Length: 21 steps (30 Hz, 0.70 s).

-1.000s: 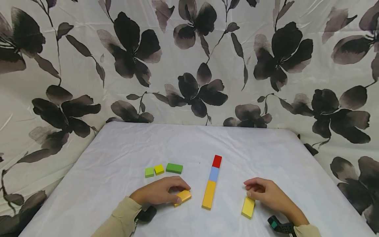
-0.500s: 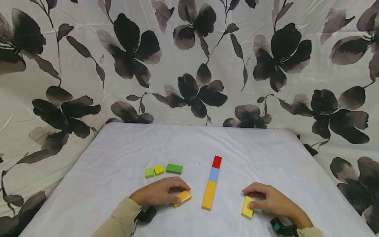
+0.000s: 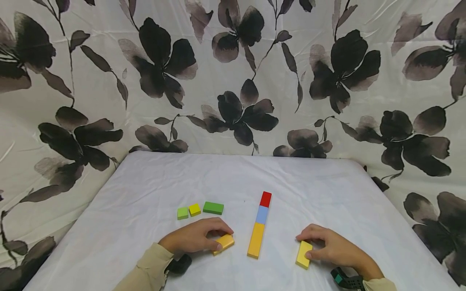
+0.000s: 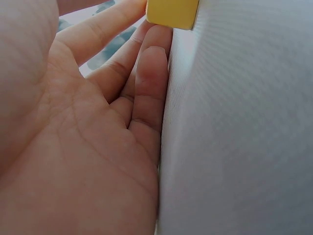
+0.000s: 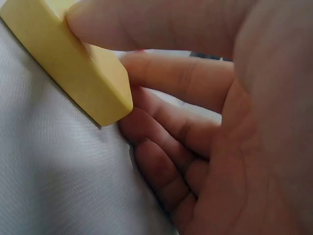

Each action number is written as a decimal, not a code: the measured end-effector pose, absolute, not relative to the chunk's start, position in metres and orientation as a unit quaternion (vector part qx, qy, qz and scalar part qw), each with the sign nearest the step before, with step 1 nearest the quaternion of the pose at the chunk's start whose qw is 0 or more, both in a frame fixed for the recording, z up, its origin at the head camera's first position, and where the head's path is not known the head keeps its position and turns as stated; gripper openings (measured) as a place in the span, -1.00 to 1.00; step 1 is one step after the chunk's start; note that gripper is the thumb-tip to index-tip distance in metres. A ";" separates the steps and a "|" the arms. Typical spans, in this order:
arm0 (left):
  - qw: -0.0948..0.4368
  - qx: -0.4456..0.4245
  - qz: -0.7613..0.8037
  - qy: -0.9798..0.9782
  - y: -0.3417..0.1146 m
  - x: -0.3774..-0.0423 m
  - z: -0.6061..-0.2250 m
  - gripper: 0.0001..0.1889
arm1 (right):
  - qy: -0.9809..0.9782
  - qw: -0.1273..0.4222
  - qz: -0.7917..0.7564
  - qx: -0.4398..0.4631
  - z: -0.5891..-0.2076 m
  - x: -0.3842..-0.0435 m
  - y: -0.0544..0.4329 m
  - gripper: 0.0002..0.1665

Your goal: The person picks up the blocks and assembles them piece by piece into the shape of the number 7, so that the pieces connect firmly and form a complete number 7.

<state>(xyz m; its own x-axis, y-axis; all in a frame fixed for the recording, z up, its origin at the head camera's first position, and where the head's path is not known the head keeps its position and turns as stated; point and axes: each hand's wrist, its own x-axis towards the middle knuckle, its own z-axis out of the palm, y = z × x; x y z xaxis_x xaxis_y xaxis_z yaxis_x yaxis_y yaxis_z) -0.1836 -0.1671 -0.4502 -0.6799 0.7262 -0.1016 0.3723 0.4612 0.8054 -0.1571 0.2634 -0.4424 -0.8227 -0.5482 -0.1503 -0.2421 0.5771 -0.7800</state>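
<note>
In the head view my left hand (image 3: 194,236) pinches an orange-yellow wooden block (image 3: 225,243) between thumb and fingers, low at the tabletop. The left wrist view shows one end of that block (image 4: 172,12) at the fingertips. My right hand (image 3: 329,246) holds a paler yellow block (image 3: 303,255), thumb on its near right side and index finger at its far end. Close up in the right wrist view, this yellow block (image 5: 73,68) lies along the white cloth. Between the hands runs a straight row: a red block (image 3: 265,199), a light blue block (image 3: 261,214) and a longer orange-yellow block (image 3: 256,241).
Beyond my left hand lie a light green cube (image 3: 183,213), a yellow cube (image 3: 194,209) and a green block (image 3: 213,208). A white cloth (image 3: 153,182) covers the table, and a floral curtain (image 3: 204,72) hangs behind it and at the sides.
My right hand has shifted slightly toward me, its thumb sliding from the yellow block's far end to its side, so it now grips the block. The left hand stays put.
</note>
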 end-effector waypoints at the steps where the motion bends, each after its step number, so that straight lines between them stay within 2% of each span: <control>1: 0.221 0.334 0.397 0.826 -0.167 -0.184 -0.450 -0.58 | 0.868 0.187 -0.398 -0.231 -0.443 -0.157 0.264 -0.59; 11: 0.220 0.339 0.403 0.821 -0.166 -0.184 -0.450 -0.60 | 0.853 0.161 -0.416 -0.272 -0.446 -0.156 0.267 -0.69; 21: 0.232 0.324 0.410 0.820 -0.166 -0.186 -0.451 -0.59 | 0.841 0.150 -0.427 -0.296 -0.447 -0.157 0.267 -0.68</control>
<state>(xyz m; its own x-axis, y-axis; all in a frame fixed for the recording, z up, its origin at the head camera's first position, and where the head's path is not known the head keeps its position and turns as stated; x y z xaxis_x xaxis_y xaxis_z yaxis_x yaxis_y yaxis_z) -0.1857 -0.1663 -0.4514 -0.6822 0.7222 -0.1141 0.3420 0.4532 0.8232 -0.1570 0.2668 -0.4471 -0.7799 -0.6259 0.0004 -0.3701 0.4607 -0.8067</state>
